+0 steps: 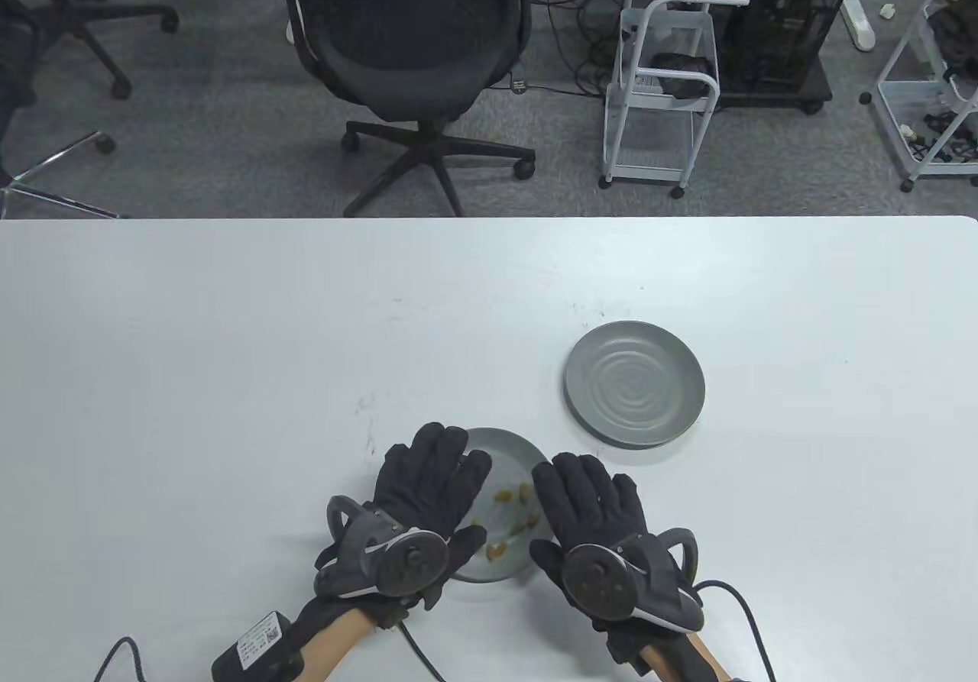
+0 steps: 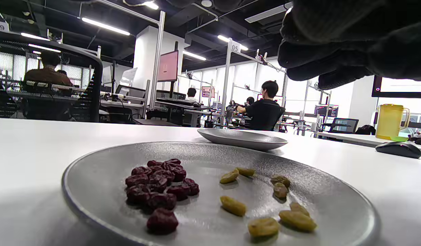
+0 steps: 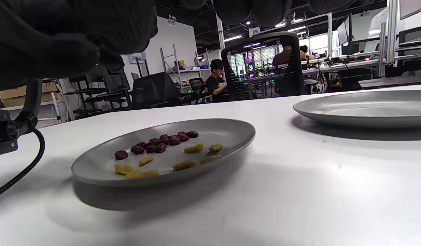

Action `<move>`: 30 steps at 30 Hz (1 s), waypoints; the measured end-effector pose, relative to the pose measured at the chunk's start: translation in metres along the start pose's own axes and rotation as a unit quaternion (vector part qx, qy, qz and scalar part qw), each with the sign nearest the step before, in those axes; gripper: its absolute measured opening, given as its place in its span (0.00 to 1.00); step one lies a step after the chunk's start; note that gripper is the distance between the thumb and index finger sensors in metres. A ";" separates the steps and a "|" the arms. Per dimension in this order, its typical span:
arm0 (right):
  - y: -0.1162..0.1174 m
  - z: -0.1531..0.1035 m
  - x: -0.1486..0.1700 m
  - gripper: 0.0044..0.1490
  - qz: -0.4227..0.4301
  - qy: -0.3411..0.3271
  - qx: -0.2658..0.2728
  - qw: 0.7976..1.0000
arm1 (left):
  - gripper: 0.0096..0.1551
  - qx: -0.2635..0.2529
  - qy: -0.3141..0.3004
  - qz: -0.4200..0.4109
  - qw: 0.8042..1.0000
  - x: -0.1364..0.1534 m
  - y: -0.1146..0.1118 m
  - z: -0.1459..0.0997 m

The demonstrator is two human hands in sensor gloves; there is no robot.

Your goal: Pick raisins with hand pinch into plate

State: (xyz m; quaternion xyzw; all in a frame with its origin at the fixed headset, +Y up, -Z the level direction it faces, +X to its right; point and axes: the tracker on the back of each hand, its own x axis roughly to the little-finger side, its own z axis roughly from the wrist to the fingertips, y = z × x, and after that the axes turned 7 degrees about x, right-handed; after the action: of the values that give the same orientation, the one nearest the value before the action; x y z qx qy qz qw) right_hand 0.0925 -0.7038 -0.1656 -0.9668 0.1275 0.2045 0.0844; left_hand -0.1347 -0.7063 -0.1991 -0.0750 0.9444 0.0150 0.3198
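Raisins (image 2: 265, 205), the pale golden ones, lie scattered on the near grey plate (image 1: 519, 457), on its right half as you see it from the table view; beside them on the same plate sits a clump of dark red dried fruit (image 2: 159, 188), which shows in both wrist views but is hidden under your left hand from above. Your left hand (image 1: 428, 495) hovers over the left part of that plate, its fingers spread and extended, with nothing between them. Your right hand (image 1: 600, 514) sits at the plate's right edge, its fingers also stretched forward and loosely apart; whether it touches the rim you cannot tell, and it holds nothing that shows. The second grey plate (image 1: 634, 384), with its ringed centre, stands apart on the white table (image 1: 229, 346), farther from you and to the right, and has nothing on it. Beyond the table's far edge stand a black mesh office chair (image 1: 412, 33) and a white wire cart (image 1: 661, 94).
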 end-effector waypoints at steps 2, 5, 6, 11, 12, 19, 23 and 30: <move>0.000 0.000 0.000 0.56 -0.003 0.001 -0.005 1.000 | 0.53 0.004 0.002 0.001 1.000 0.000 0.001 0.000; 0.000 0.000 0.001 0.57 0.000 0.001 -0.006 1.000 | 0.53 -0.001 0.001 0.002 1.000 0.000 0.002 -0.001; 0.000 0.000 0.001 0.57 -0.001 0.002 -0.005 1.000 | 0.53 -0.002 0.000 0.003 1.000 0.000 0.001 -0.001; -0.001 0.001 0.003 0.57 0.001 0.006 -0.002 1.000 | 0.52 -0.006 0.004 0.006 1.000 0.000 0.002 -0.001; -0.001 0.001 0.003 0.57 0.000 0.006 -0.001 1.000 | 0.52 -0.008 0.006 0.005 1.000 0.000 0.002 -0.001; -0.003 0.002 0.007 0.57 0.001 0.011 0.002 1.000 | 0.48 -0.021 0.049 -0.022 0.998 0.023 0.013 -0.002; -0.004 0.001 0.006 0.57 0.002 0.010 0.005 1.000 | 0.43 -0.011 0.087 -0.051 0.995 0.046 0.013 0.000; -0.002 0.001 0.002 0.57 -0.008 0.000 0.001 1.000 | 0.39 0.058 0.171 -0.109 0.977 0.077 -0.005 0.010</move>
State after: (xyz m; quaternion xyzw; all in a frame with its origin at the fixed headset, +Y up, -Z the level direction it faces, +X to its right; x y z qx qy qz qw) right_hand 0.0945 -0.7022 -0.1673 -0.9677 0.1197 0.2039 0.0870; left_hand -0.1883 -0.7207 -0.2536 -0.1607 0.9705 -0.0878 0.1567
